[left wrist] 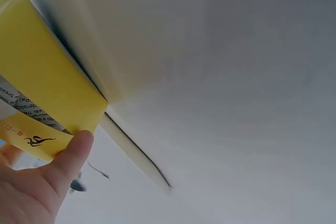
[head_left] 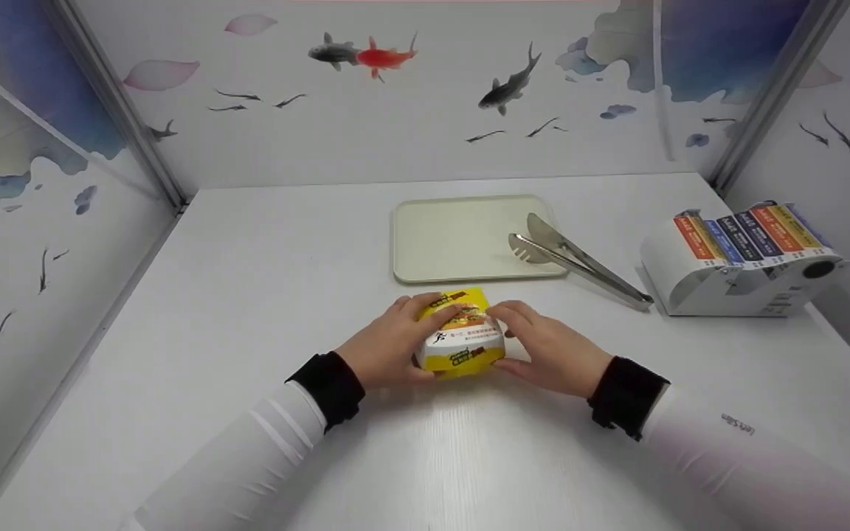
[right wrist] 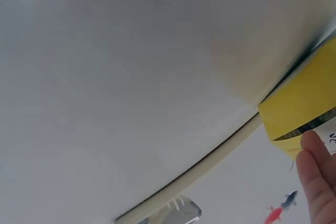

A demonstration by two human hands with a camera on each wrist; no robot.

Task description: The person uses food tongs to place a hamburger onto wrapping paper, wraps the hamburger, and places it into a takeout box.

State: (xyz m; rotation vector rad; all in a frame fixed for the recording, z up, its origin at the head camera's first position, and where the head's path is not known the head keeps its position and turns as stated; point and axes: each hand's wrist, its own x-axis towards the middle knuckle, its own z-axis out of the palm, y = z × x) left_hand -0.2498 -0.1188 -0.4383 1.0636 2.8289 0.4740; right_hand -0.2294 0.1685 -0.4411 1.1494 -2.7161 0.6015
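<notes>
A small yellow-and-white burger box (head_left: 469,335), printed with a burger picture, sits on the white table, its lid down. My left hand (head_left: 395,343) grips its left side, fingers over the top and thumb at the near lower corner. On the other side, my right hand (head_left: 554,354) holds the right edge between fingers and thumb. The left wrist view has the thumb (left wrist: 73,153) against the yellow side of the box (left wrist: 47,66). Two fingertips (right wrist: 311,142) touch the box's side (right wrist: 302,98) in the right wrist view. The box's contents are hidden.
Just beyond the box lies a cream tray (head_left: 454,243). Metal tongs (head_left: 595,273) rest across its right edge, handle end on the table. A white holder (head_left: 735,291) with several coloured packets (head_left: 753,232) stands at the right. Printed walls enclose the back and sides.
</notes>
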